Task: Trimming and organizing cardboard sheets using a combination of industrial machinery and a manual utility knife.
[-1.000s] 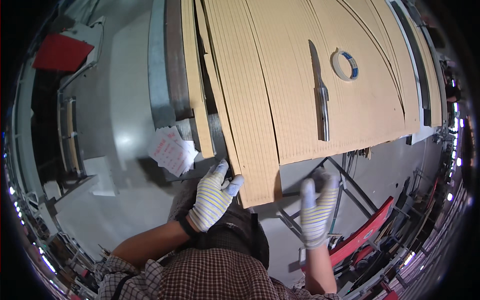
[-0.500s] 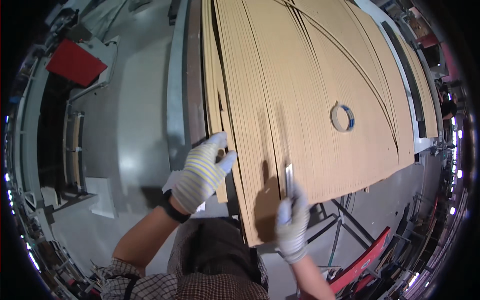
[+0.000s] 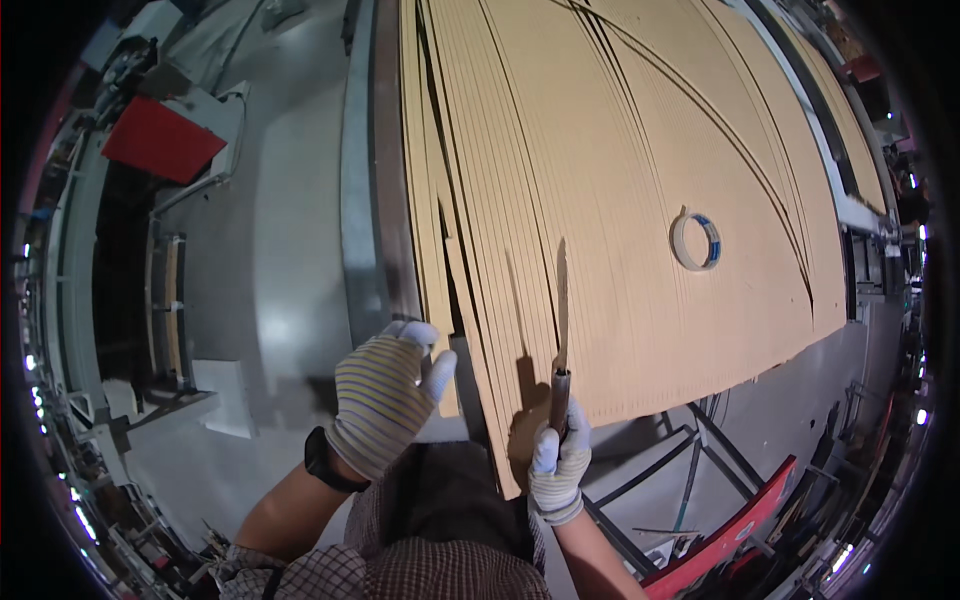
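Note:
My right hand (image 3: 560, 465), in a striped knit glove with pale fingertips, grips the dark handle of a knife (image 3: 562, 310). Its long, narrow blade points away from me over a broad stack of tan corrugated cardboard (image 3: 650, 330), casting a shadow on it. My left hand (image 3: 385, 400), gloved the same way, is at the stack's near left edge. Its thumb and forefinger are apart, beside a narrow cardboard strip (image 3: 432, 270); no object shows clearly between them. Dark gaps separate this strip from the cardboard to its right.
A tape roll (image 3: 696, 242) with a blue inside lies on the cardboard. A metal rail (image 3: 390, 180) runs along the stack's left side. Dark frame legs (image 3: 690, 450) and a red bar (image 3: 725, 540) stand at lower right. A red panel (image 3: 165, 138) is at far left.
My left hand has drawn back slightly toward me and left along the edge. The knife, blurred before, now shows sharply; my right hand has shifted slightly left and toward me.

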{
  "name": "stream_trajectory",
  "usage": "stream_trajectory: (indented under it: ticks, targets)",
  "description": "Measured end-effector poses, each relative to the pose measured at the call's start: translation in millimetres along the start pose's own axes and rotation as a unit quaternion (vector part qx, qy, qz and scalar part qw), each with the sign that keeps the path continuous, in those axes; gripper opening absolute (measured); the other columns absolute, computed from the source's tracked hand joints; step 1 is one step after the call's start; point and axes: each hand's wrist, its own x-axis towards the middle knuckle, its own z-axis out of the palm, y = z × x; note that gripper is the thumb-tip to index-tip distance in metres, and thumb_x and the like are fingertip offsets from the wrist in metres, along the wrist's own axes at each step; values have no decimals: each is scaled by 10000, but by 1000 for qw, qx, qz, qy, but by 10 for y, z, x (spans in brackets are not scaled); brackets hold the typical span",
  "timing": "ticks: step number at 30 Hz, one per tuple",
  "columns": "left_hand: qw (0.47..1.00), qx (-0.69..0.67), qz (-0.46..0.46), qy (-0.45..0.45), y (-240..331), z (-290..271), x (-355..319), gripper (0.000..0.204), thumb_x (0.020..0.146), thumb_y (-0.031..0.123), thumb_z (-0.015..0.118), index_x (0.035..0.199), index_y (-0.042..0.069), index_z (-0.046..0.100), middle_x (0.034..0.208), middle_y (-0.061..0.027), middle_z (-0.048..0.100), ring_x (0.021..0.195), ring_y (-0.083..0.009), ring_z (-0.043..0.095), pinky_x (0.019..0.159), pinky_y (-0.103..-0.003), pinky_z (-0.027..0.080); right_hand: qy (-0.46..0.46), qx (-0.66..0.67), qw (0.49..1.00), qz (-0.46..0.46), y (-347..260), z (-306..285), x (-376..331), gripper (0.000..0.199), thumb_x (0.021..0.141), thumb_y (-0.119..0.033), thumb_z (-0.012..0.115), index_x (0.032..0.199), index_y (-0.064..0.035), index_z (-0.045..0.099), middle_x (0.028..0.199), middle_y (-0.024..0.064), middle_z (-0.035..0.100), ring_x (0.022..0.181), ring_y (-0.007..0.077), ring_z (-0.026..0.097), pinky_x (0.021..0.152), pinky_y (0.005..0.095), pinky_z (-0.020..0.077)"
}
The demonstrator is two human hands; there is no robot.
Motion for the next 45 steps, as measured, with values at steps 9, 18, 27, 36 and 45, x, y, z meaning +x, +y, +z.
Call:
stream_trajectory:
  ticks: [9, 18, 27, 36, 45]
  targets:
    - [992, -64, 1, -112, 223, 298, -199, 463, 865, 121, 638, 1288, -3, 496, 1222, -159, 546, 951, -293, 596, 797, -380, 510, -25, 180, 977, 114, -232, -25, 188, 571, 964, -448, 555, 1285, 14, 460, 710, -10, 522, 540, 36, 447, 481, 201, 370]
    - [984, 5, 110, -137, 108, 420, -112, 366, 855, 141, 596, 1181, -22, 567, 1278, -182, 521, 1092, -353, 559, 917, -422, 480, -61, 116, 983, 127, -353, -336, 37, 368, 986, -210, 528, 1264, 28, 488, 956, 63, 592, 795, 130, 570, 773, 290, 495]
    - [968, 152, 118, -162, 113, 603, -59, 303, 874, 133, 543, 1131, -19, 584, 1130, -189, 589, 926, -304, 611, 726, -404, 536, -133, -183, 971, 82, -1040, -912, -1058, 361, 924, -53, 512, 1277, 4, 561, 1019, 121, 671, 773, 170, 616, 764, 311, 506]
    - [975, 159, 121, -93, 129, 677, -21, 379, 939, 189, 486, 1208, -69, 552, 906, -222, 664, 743, -323, 666, 636, -411, 548, -107, -238, 961, 91, -1212, -835, -1270, 545, 781, -29, 590, 1315, -139, 583, 755, 111, 567, 633, 270, 582, 625, 370, 484]
    - [975, 115, 128, -140, 129, 636, 54, 263, 906, 133, 513, 1059, -78, 551, 889, -242, 650, 778, -332, 678, 653, -397, 564, -133, -299, 938, 113, -1528, -681, -1104, 574, 789, 52, 537, 1336, -120, 555, 754, 141, 567, 638, 290, 585, 610, 403, 467]
